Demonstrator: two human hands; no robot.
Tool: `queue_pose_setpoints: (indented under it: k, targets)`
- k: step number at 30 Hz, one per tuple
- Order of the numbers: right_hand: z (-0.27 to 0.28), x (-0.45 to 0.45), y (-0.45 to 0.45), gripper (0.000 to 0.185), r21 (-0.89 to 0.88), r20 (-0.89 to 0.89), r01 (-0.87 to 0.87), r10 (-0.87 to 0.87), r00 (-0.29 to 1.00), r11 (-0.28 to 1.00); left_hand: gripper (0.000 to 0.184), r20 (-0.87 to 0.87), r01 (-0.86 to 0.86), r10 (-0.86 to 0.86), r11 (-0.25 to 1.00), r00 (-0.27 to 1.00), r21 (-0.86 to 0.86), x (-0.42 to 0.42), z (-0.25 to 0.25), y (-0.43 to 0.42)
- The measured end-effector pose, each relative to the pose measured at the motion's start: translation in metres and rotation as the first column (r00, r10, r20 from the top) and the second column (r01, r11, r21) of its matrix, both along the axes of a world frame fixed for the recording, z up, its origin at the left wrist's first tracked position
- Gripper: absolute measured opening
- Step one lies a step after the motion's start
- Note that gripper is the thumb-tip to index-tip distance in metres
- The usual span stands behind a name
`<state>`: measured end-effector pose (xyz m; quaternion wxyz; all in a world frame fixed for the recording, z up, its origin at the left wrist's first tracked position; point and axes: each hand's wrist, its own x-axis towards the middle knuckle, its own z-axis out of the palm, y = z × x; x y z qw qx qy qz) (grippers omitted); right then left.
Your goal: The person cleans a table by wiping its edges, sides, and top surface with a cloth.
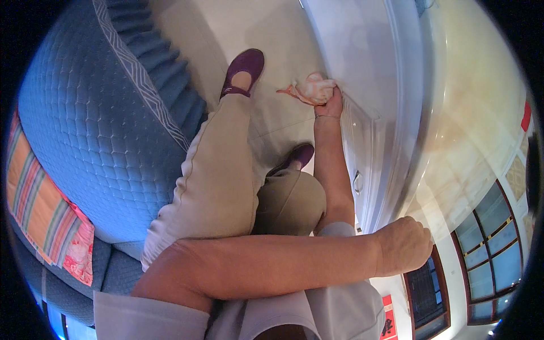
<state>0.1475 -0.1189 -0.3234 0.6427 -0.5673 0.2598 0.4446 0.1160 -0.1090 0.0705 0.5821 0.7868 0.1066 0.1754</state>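
My right hand (332,106) is closed around a crumpled white-and-orange cloth (315,89), low down beside the white cabinet (362,51). One end of the cloth hangs loose to the left. My left arm crosses in front of my body, and my left hand (403,247) is curled into a fist at the edge of the glossy, marble-patterned top (453,153). Nothing shows in that fist, though its underside is hidden. A metal handle (357,182) sits on the cabinet front near my right forearm.
A blue quilted cover (107,130) with a ruffled edge lies over furniture on the left. Beside it is a striped cloth (45,204). My purple shoes (246,65) stand on the tiled floor (277,34). Dark-framed windows (490,255) are at the lower right.
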Motion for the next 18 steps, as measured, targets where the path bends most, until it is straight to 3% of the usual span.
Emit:
queue_pose_setpoints:
  k: [5,7,11,13,18]
  targets:
    - [-0.01,0.006,-0.002,0.022,0.06,-0.068,-0.011,0.015,0.998,0.998,0.013,-0.026,0.079,-0.079,0.997,0.997,-0.004,0.0,0.0,-0.003]
    - [-0.017,0.002,-0.007,0.022,-0.18,0.024,-0.003,0.008,1.0,0.984,0.013,-0.023,0.054,-0.054,0.999,0.998,-0.008,0.001,0.001,-0.003]
    - [-0.01,0.0,-0.01,0.023,-0.122,0.068,-0.083,0.092,0.993,0.989,0.012,-0.024,0.067,-0.068,0.998,0.997,-0.008,0.0,0.002,0.002]
    - [-0.007,0.001,-0.007,0.022,-0.066,0.003,0.007,-0.007,1.0,0.998,0.012,-0.021,0.069,-0.07,0.997,0.997,-0.017,0.001,0.002,0.002]
    - [-0.014,0.002,-0.001,0.021,0.025,-0.007,0.013,-0.013,1.0,1.0,0.012,0.005,-0.014,0.014,1.0,1.0,0.007,0.0,-0.001,0.0]
